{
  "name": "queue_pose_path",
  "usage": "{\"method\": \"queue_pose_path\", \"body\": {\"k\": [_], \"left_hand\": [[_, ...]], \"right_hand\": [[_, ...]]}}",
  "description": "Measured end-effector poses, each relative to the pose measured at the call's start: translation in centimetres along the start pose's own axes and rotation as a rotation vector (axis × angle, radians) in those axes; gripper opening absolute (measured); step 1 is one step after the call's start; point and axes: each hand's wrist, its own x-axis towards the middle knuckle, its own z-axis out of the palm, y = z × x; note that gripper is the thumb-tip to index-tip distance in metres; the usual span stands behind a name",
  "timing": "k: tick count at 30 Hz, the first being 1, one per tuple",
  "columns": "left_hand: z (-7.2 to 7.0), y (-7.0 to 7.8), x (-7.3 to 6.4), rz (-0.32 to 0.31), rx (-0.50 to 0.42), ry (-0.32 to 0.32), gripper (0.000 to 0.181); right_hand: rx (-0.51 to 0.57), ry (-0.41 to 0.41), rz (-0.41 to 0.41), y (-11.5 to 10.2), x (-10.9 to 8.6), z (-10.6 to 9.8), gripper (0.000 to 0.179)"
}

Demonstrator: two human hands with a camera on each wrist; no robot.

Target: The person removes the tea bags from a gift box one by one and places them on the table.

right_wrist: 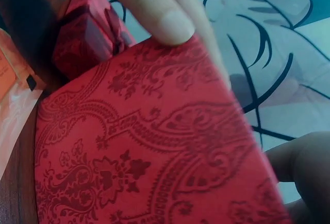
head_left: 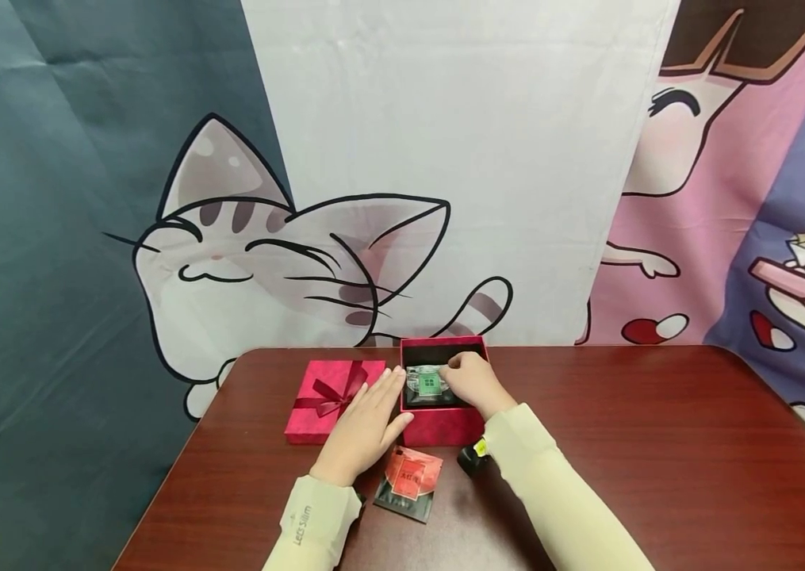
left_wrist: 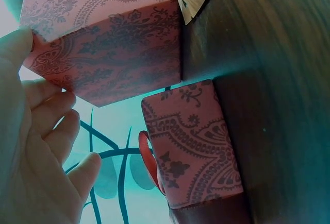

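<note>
An open red gift box (head_left: 445,428) with a dark floral pattern stands on the table. In its mouth lies a black tea packet with a green label (head_left: 429,385). My right hand (head_left: 475,383) reaches over the box's right side, its curled fingers pinching the packet's right edge. My left hand (head_left: 365,428) lies along the box's left side with fingers extended, thumb at the front rim; the left wrist view shows these fingers (left_wrist: 56,131) beside the patterned wall. The right wrist view shows the left thumb (right_wrist: 175,27) on the rim, while the right fingertips are mostly hidden.
The box's red lid (head_left: 316,400), topped with a ribbon bow, sits to the left, partly behind my left hand. A red and black tea packet (head_left: 409,482) lies in front of the box on the brown table (head_left: 659,460). A cartoon-printed cloth (head_left: 516,159) hangs behind.
</note>
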Motion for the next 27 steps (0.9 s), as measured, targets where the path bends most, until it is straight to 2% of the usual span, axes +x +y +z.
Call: {"method": "queue_pose_path", "body": {"k": [4, 10, 19, 27], "left_hand": [[0.06, 0.04, 0.02, 0.002, 0.009, 0.004, 0.071], [0.02, 0.06, 0.02, -0.004, 0.01, 0.0, 0.07], [0.06, 0.02, 0.0, 0.002, 0.0, 0.001, 0.071], [0.01, 0.07, -0.09, 0.01, -0.009, 0.009, 0.069]], "right_hand": [[-0.025, -0.011, 0.029, 0.24, 0.36, 0.24, 0.044], [0.004, -0.01, 0.05, 0.35, 0.47, 0.54, 0.045], [0.05, 0.032, -0.014, 0.64, 0.6, 0.55, 0.038], [0.175, 0.0, -0.015, 0.67, 0.76, 0.58, 0.029]]}}
